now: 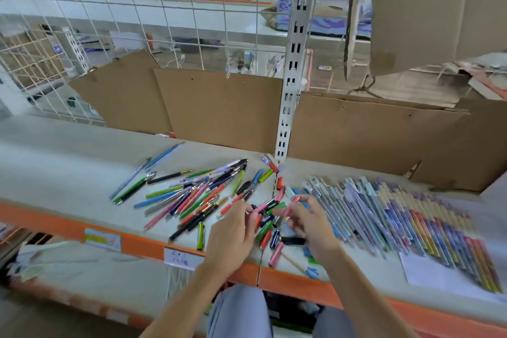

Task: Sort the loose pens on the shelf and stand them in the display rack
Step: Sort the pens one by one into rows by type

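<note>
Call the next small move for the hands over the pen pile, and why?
Probably join the two pink pieces. The left hand pinches a pink and black pen part, and the right hand pinches a pink piece, tips close together. Loose caps and barrels lie scattered beneath them. No display rack is in view, so racking likely comes later.

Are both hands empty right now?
No, the right hand pinches a pink pen, and the left hand holds another pink piece.
</note>
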